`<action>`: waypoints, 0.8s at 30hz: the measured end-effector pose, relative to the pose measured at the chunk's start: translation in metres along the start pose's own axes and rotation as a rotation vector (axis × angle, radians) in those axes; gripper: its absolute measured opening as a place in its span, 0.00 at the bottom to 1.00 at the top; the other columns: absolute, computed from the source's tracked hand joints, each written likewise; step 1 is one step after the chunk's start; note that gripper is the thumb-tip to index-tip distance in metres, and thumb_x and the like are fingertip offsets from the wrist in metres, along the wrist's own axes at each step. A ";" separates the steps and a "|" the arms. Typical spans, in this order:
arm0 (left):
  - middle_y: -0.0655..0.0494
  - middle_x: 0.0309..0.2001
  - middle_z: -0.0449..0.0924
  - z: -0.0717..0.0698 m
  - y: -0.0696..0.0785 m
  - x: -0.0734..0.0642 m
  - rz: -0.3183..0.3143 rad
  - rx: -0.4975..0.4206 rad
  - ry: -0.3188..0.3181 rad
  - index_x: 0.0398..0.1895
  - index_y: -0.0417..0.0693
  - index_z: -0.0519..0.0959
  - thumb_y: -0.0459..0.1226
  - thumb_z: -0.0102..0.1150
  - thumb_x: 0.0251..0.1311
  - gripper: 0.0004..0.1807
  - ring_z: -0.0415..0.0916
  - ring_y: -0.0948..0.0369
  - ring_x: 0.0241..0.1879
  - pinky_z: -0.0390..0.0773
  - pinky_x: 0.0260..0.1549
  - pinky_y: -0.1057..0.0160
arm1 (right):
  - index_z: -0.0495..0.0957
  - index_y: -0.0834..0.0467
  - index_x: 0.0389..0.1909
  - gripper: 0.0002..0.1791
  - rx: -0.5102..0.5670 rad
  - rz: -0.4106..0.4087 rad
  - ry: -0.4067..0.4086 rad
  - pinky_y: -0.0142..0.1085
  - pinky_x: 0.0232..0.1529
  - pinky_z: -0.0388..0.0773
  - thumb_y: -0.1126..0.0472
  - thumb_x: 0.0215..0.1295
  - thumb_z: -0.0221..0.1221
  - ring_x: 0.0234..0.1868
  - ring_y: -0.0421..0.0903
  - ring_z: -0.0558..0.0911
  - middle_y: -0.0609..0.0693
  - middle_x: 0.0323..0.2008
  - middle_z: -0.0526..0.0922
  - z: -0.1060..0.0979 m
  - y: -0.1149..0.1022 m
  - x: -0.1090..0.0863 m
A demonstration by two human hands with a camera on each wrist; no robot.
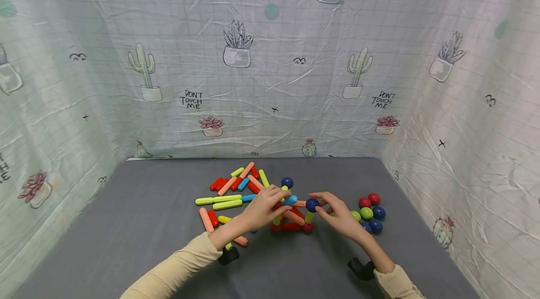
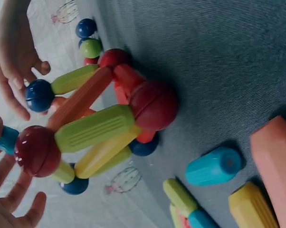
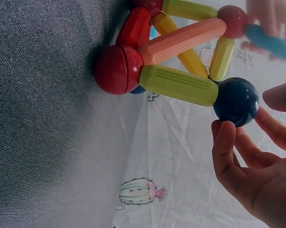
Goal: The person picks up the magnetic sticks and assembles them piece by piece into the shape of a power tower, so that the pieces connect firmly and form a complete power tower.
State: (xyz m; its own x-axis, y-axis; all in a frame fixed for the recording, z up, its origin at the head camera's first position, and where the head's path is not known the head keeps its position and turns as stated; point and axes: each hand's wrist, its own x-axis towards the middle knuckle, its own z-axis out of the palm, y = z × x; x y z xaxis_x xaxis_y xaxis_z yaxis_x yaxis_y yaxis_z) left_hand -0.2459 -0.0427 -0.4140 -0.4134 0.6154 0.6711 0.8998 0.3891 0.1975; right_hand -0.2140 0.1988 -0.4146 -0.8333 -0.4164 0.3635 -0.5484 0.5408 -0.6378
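Observation:
A frame of building sticks and balls (image 1: 292,226) stands on the table in front of me. My left hand (image 1: 264,204) pinches a short blue stick (image 1: 291,200) at the frame's upper left, by a red ball (image 2: 37,151). My right hand (image 1: 339,217) is spread loosely about a dark blue ball (image 3: 236,101), fingertips right at its surface. That ball tops an upright green stick (image 3: 178,85) rising from a red ball (image 3: 117,70). An orange stick (image 3: 183,40) slants up to the upper red ball, and a yellow stick (image 2: 105,154) slants behind.
Loose sticks (image 1: 227,198) in several colours lie on the grey table (image 1: 139,228) to the left and behind the frame. Red, green and blue balls (image 1: 366,213) are grouped at the right. A patterned curtain (image 1: 270,83) hangs around the table's back and sides.

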 end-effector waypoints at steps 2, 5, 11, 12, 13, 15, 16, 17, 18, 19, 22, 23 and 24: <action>0.59 0.34 0.78 0.002 -0.001 -0.001 0.002 0.047 -0.011 0.42 0.47 0.77 0.41 0.59 0.53 0.14 0.69 0.65 0.31 0.69 0.32 0.72 | 0.69 0.59 0.54 0.18 0.001 -0.002 -0.001 0.32 0.31 0.75 0.69 0.61 0.51 0.39 0.51 0.76 0.59 0.49 0.74 0.002 0.007 0.001; 0.60 0.34 0.77 0.003 0.001 0.000 -0.003 0.101 -0.038 0.42 0.49 0.78 0.41 0.59 0.53 0.14 0.67 0.66 0.30 0.68 0.31 0.72 | 0.70 0.57 0.53 0.17 0.008 -0.006 -0.007 0.32 0.31 0.75 0.66 0.62 0.51 0.39 0.48 0.76 0.56 0.48 0.75 0.002 0.011 0.001; 0.60 0.32 0.74 0.008 0.009 0.005 0.018 0.352 -0.138 0.42 0.56 0.78 0.44 0.60 0.51 0.14 0.61 0.64 0.29 0.60 0.26 0.73 | 0.70 0.57 0.53 0.16 0.032 -0.008 -0.032 0.32 0.31 0.76 0.63 0.63 0.51 0.38 0.45 0.77 0.56 0.47 0.75 0.000 0.010 0.002; 0.60 0.31 0.73 0.010 0.011 0.006 0.021 0.399 -0.149 0.42 0.57 0.79 0.45 0.60 0.51 0.13 0.60 0.64 0.29 0.58 0.25 0.72 | 0.70 0.57 0.53 0.17 0.033 -0.004 -0.038 0.33 0.31 0.76 0.63 0.63 0.51 0.38 0.45 0.77 0.56 0.47 0.75 0.000 0.009 0.002; 0.60 0.30 0.73 0.011 0.012 0.007 0.024 0.441 -0.156 0.41 0.58 0.79 0.46 0.61 0.50 0.13 0.60 0.63 0.29 0.58 0.25 0.72 | 0.70 0.57 0.53 0.17 0.033 0.000 -0.044 0.32 0.31 0.76 0.62 0.64 0.51 0.38 0.45 0.77 0.56 0.47 0.75 0.000 0.009 0.002; 0.60 0.29 0.72 0.014 0.013 0.008 0.016 0.493 -0.163 0.39 0.59 0.80 0.46 0.62 0.49 0.12 0.59 0.63 0.29 0.58 0.25 0.71 | 0.70 0.57 0.53 0.17 0.035 0.007 -0.051 0.32 0.31 0.76 0.62 0.64 0.51 0.39 0.45 0.77 0.56 0.47 0.75 0.000 0.009 0.003; 0.60 0.30 0.72 0.015 0.013 0.008 0.009 0.504 -0.165 0.39 0.59 0.80 0.46 0.62 0.49 0.12 0.59 0.63 0.29 0.58 0.26 0.70 | 0.69 0.58 0.54 0.17 0.037 0.009 -0.053 0.32 0.32 0.76 0.62 0.64 0.51 0.39 0.46 0.77 0.56 0.47 0.75 0.000 0.009 0.004; 0.59 0.30 0.72 0.016 0.013 0.008 -0.002 0.504 -0.164 0.39 0.58 0.80 0.46 0.62 0.49 0.13 0.59 0.62 0.30 0.59 0.26 0.69 | 0.69 0.58 0.53 0.17 0.038 0.009 -0.054 0.31 0.31 0.76 0.62 0.64 0.51 0.39 0.45 0.77 0.56 0.47 0.75 0.000 0.009 0.004; 0.59 0.30 0.72 0.017 0.013 0.008 -0.013 0.501 -0.163 0.39 0.57 0.80 0.46 0.62 0.49 0.13 0.59 0.62 0.30 0.60 0.27 0.69 | 0.69 0.58 0.53 0.17 0.040 0.010 -0.056 0.31 0.32 0.76 0.62 0.64 0.51 0.39 0.45 0.77 0.56 0.47 0.75 0.000 0.009 0.004; 0.59 0.30 0.72 0.017 0.013 0.008 -0.020 0.494 -0.159 0.39 0.56 0.80 0.45 0.63 0.49 0.13 0.59 0.62 0.30 0.60 0.27 0.69 | 0.69 0.58 0.54 0.17 0.041 0.009 -0.057 0.31 0.32 0.76 0.61 0.64 0.51 0.38 0.45 0.78 0.56 0.46 0.75 0.001 0.009 0.005; 0.60 0.32 0.73 0.018 0.011 0.009 -0.029 0.478 -0.146 0.40 0.55 0.80 0.45 0.62 0.49 0.14 0.60 0.63 0.31 0.61 0.27 0.69 | 0.69 0.58 0.53 0.17 0.050 0.004 -0.062 0.30 0.32 0.77 0.62 0.64 0.51 0.37 0.45 0.78 0.56 0.44 0.75 0.001 0.007 0.006; 0.60 0.32 0.74 0.018 0.011 0.009 -0.026 0.473 -0.137 0.40 0.55 0.80 0.45 0.63 0.49 0.14 0.60 0.63 0.30 0.61 0.27 0.69 | 0.69 0.59 0.53 0.17 0.053 0.002 -0.062 0.30 0.32 0.77 0.62 0.64 0.51 0.37 0.45 0.78 0.56 0.44 0.75 0.001 0.007 0.006; 0.60 0.33 0.74 0.018 0.011 0.009 -0.027 0.456 -0.126 0.41 0.55 0.80 0.45 0.63 0.49 0.14 0.60 0.63 0.30 0.61 0.27 0.69 | 0.69 0.59 0.53 0.17 0.055 0.003 -0.064 0.30 0.32 0.77 0.62 0.64 0.51 0.37 0.45 0.78 0.55 0.43 0.75 0.000 0.007 0.007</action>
State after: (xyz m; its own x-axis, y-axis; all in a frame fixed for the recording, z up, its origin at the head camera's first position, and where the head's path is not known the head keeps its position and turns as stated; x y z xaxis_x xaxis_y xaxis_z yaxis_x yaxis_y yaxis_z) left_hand -0.2425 -0.0212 -0.4189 -0.4748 0.6686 0.5723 0.7470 0.6500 -0.1396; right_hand -0.2234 0.1993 -0.4167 -0.8277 -0.4621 0.3184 -0.5400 0.5015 -0.6759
